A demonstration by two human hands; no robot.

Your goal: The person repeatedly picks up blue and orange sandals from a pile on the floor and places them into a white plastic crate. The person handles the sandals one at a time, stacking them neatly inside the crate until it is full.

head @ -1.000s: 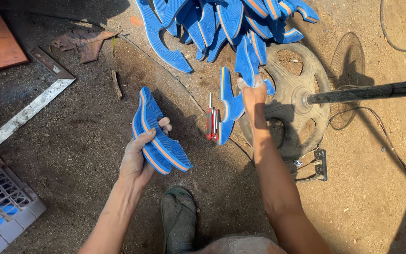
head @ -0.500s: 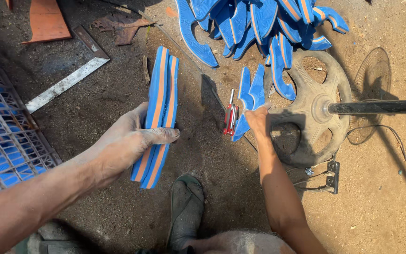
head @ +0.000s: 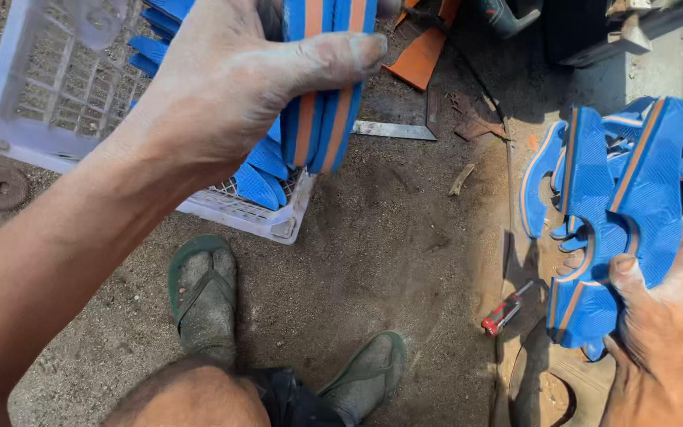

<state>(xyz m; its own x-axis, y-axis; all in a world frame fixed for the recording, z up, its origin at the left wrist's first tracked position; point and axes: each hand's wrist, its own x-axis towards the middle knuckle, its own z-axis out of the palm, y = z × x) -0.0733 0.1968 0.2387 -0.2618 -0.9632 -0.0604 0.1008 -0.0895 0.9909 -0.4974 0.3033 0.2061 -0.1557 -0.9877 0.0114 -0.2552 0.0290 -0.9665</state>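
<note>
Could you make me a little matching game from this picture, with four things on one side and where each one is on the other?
Things:
1. left hand
2. right hand
3. red-handled tool
4. white plastic crate

Places:
A. lying on the dirt between the feet and the sole pile
B. at top left, with blue pieces inside
C. holding a stack of blue and orange soles above the crate
D. on the pile of blue soles at the right

Pairs: 1-C, 2-D, 3-A, 4-B
</note>
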